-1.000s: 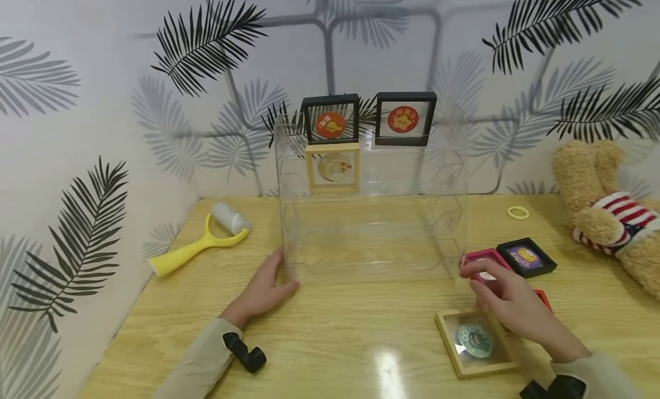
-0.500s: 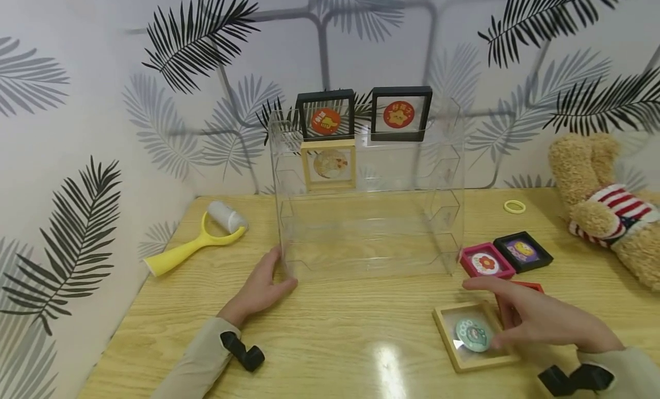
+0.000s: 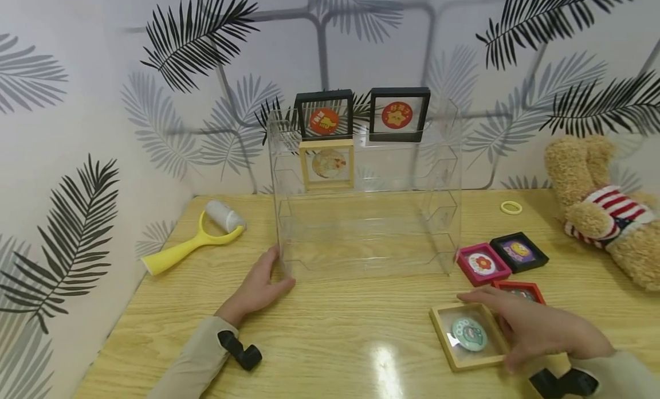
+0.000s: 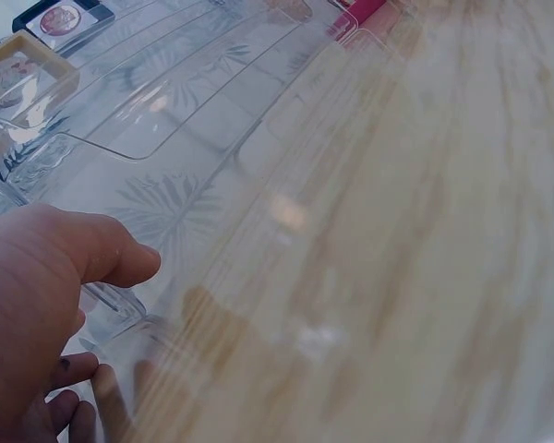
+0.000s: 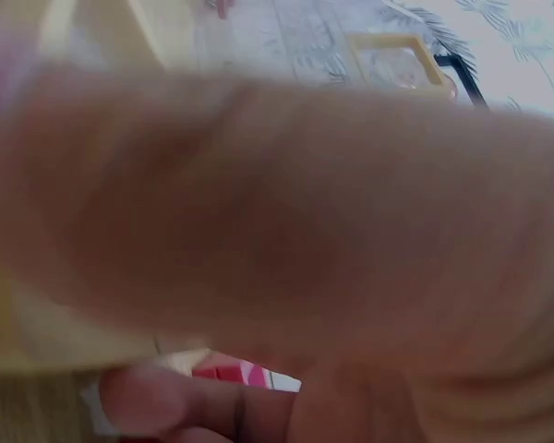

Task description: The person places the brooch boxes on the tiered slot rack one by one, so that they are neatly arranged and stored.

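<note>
My left hand [image 3: 258, 287] holds the lower left corner of a clear acrylic display rack [image 3: 368, 267], thumb in front. In the left wrist view, the left thumb [image 4: 120, 254] lies by the rack's clear edge, with the other fingers curled below. At the right, my right hand [image 3: 541, 324] spans the right side of a light-wood display frame [image 3: 446, 344] with a green round badge, thumb at the near edge and index finger at the far edge. The right wrist view is mostly filled by blurred skin, with part of the wood frame [image 5: 46, 323] at left.
Two black frames [image 3: 325, 94] [image 3: 399, 92] and a wood frame [image 3: 327, 184] sit on the rack. Pink [image 3: 482, 264], black [image 3: 518, 250] and red [image 3: 538, 293] frames lie right. A yellow slingshot-shaped handle [image 3: 175, 255] with grey roller, a yellow ring [image 3: 511, 207] and a teddy bear [image 3: 593, 215] lie around.
My right hand has moved from the rack's lower right corner down to the light-wood frame, uncovering the pink frame. The left hand has stayed at the rack.
</note>
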Available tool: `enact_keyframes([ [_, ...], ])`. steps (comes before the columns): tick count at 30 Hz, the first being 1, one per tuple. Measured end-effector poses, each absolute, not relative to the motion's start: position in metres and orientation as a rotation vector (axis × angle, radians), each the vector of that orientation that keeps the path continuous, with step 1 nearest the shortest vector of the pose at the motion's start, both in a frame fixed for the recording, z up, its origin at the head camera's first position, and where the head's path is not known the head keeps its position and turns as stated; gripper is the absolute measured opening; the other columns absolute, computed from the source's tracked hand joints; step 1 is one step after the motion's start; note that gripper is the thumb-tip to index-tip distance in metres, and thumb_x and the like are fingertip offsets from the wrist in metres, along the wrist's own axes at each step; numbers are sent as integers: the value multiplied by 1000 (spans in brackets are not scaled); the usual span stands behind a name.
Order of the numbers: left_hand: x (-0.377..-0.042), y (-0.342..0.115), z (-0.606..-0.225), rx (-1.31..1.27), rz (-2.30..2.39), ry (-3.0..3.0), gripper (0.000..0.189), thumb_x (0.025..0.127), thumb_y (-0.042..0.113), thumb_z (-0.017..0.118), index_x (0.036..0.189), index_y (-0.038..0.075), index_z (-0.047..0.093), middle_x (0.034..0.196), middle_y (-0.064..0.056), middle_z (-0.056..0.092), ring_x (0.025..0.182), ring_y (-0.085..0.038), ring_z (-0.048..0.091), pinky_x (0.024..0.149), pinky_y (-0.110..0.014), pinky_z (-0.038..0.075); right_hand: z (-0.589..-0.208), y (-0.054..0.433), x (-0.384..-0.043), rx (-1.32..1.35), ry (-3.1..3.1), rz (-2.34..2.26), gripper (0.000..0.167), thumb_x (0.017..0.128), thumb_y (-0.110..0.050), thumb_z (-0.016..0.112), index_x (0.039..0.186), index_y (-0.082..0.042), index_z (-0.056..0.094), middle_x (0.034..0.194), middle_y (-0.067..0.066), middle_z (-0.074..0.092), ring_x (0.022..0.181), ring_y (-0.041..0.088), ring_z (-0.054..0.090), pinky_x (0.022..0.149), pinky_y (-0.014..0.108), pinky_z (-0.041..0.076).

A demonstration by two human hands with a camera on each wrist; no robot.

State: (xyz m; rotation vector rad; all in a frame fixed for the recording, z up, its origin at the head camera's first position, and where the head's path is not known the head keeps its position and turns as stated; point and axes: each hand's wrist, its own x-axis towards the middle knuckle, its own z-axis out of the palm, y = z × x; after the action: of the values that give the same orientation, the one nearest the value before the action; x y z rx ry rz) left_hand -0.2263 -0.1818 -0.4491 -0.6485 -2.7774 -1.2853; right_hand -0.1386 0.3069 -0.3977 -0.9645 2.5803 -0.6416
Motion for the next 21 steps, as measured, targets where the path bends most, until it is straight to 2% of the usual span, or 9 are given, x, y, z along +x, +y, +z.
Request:
enact_keyframes([
  [3, -227, -182, -450, -654, -1286, -2772, 75, 84, 15, 68, 145, -6, 31, 142, -28, 41, 134, -42, 37, 110, -56, 29, -399, 300, -138, -966, 2622, -594, 100, 60, -44, 87, 143, -10, 41, 141, 22, 44, 121, 43, 47, 91, 47, 49],
  [5, -227, -181, -449, -655, -1289, -2769, 75, 84, 15, 69, 145, -6, 30, 142, -28, 41, 135, -42, 37, 111, -56, 29, -399, 297, -137, -957, 2623, -600, 99, 59, -39, 89, 141, -9, 43, 139, 23, 44, 119, 43, 49, 88, 51, 50],
  [7, -227, -181, -450, -656, -1292, -2765, 75, 84, 14, 69, 145, -7, 30, 143, -29, 41, 135, -42, 36, 111, -56, 28, -399, 295, -137, -992, 2650, -608, 96, 58, -38, 89, 139, -10, 45, 137, 18, 46, 117, 32, 52, 88, 45, 51],
  [11, -224, -181, -449, -642, -1299, -2769, 75, 83, 14, 68, 145, -8, 30, 142, -30, 40, 135, -43, 36, 111, -56, 28, -404, 290, -137, -1079, 2658, -709, 97, 58, -35, 90, 140, -19, 41, 135, 3, 48, 114, 9, 49, 91, 24, 47],
  [13, -224, -181, -449, -634, -1293, -2775, 76, 83, 15, 68, 145, -8, 30, 142, -30, 40, 135, -43, 36, 111, -56, 28, -406, 286, -137, -1085, 2602, -821, 99, 59, -32, 90, 142, -22, 37, 136, 1, 47, 112, 5, 47, 90, 20, 45],
  [16, -224, -181, -449, -632, -1281, -2782, 76, 84, 15, 68, 145, -7, 29, 143, -30, 39, 136, -43, 36, 111, -55, 28, -409, 279, -138, -1075, 2420, -1073, 98, 63, -22, 88, 144, -17, 32, 131, 5, 47, 99, 4, 50, 75, 18, 45],
  [17, -225, -181, -449, -636, -1277, -2780, 76, 84, 15, 68, 145, -7, 29, 143, -29, 40, 136, -42, 36, 111, -55, 28, -410, 276, -138, -1070, 2362, -1154, 88, 69, -17, 85, 141, -16, 34, 117, 5, 52, 88, 3, 50, 67, 17, 44],
  [19, -226, -181, -449, -647, -1282, -2775, 75, 85, 15, 68, 146, -6, 29, 144, -29, 39, 136, -42, 35, 111, -55, 28, -411, 271, -140, -1064, 2233, -1341, 64, 82, -5, 73, 135, -12, 38, 91, 6, 51, 69, 6, 46, 53, 22, 38],
  [21, -227, -182, -449, -656, -1291, -2771, 75, 85, 15, 67, 146, -5, 29, 145, -28, 39, 137, -42, 35, 111, -56, 28, -411, 267, -142, -1031, 2137, -1509, 39, 92, 3, 56, 126, -11, 43, 78, 5, 47, 63, 6, 45, 50, 26, 38],
])
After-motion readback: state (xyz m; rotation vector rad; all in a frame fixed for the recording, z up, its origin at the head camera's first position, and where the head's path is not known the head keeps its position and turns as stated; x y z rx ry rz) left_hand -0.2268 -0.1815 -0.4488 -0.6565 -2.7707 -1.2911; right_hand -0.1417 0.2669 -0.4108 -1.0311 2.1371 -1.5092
